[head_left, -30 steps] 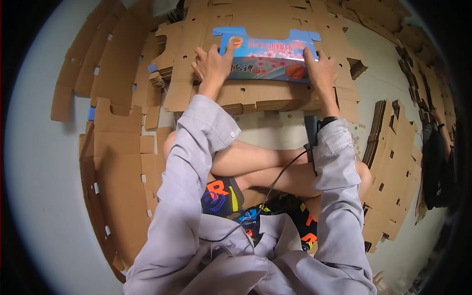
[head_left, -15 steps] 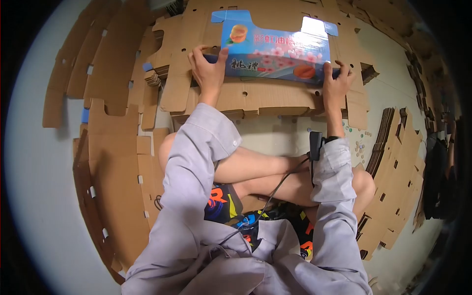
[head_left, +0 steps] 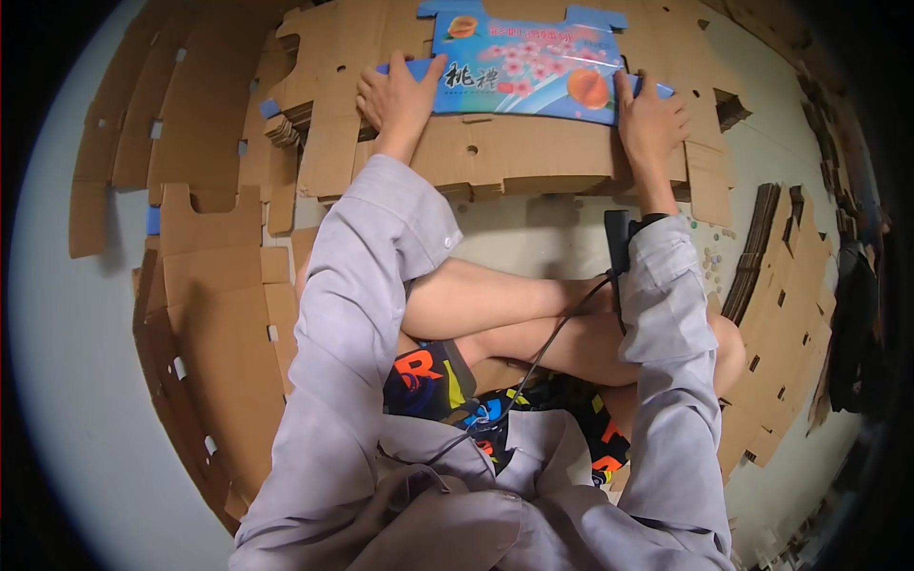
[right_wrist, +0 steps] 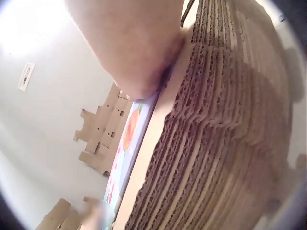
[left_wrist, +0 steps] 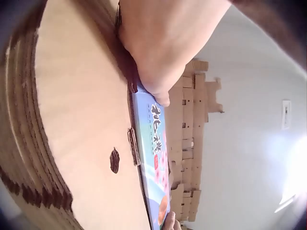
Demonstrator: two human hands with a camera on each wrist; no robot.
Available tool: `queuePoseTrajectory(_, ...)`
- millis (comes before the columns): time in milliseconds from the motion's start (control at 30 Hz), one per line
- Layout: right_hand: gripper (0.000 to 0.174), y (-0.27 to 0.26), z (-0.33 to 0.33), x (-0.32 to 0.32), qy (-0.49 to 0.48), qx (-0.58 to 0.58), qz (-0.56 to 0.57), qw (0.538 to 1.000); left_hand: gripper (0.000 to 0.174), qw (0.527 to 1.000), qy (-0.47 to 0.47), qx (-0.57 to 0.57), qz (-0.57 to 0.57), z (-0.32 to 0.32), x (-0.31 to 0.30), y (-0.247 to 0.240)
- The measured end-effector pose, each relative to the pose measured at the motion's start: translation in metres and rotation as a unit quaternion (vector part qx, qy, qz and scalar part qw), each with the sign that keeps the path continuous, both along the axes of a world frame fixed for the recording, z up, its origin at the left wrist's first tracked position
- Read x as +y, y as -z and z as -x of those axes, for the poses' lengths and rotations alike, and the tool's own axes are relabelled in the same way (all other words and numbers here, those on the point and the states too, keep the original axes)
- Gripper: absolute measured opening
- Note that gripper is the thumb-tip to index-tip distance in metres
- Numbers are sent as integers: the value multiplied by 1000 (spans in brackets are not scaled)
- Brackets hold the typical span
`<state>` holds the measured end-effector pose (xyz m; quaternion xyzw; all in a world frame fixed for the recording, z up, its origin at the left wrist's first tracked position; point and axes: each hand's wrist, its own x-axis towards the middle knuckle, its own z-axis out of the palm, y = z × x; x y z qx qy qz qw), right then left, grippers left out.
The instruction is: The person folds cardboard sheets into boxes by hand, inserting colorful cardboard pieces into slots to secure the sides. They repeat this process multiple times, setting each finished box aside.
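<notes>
A blue printed carton (head_left: 519,71) with peach and blossom pictures lies nearly flat across a stack of brown cardboard blanks (head_left: 562,157) at the top of the head view. My left hand (head_left: 400,100) grips its left end, thumb along the edge of the printed face and fingers over the blue side flap. At the other end, my right hand (head_left: 652,124) holds the right flap the same way. Both wrist views show the carton low against the stack, with most of the fingers hidden behind the hands.
More brown cardboard blanks (head_left: 214,314) stand and lean along the left. To the right are stacked blanks (head_left: 785,314) with a dark bag-like object (head_left: 857,333) beyond them. Small round bits (head_left: 712,262) lie scattered on the floor. A black cable (head_left: 543,357) runs from my right wrist.
The carton was first lifted and tilted toward me, then its front face swung down until it lay flatter. Both hands moved outward from its front edge onto the side flaps.
</notes>
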<state>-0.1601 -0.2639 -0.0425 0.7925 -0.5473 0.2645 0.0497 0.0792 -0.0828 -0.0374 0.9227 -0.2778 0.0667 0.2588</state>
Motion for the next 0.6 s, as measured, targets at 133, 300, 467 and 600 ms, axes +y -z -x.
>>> queuePoseTrajectory(133,60,-2,-2,-9,0,-58,-29,998,68,998,47,24,20,0,4,-12)
queuePoseTrajectory(300,62,-17,39,-52,-251,-124,-245,928,78,973,162,19,165,-12,36,-1)
queuePoseTrajectory(467,49,-38,48,-10,-213,-203,-165,941,61,944,147,-20,296,91,83,-37)
queuePoseTrajectory(600,31,-88,46,100,-206,-246,-173,931,86,847,246,338,327,142,107,-22)
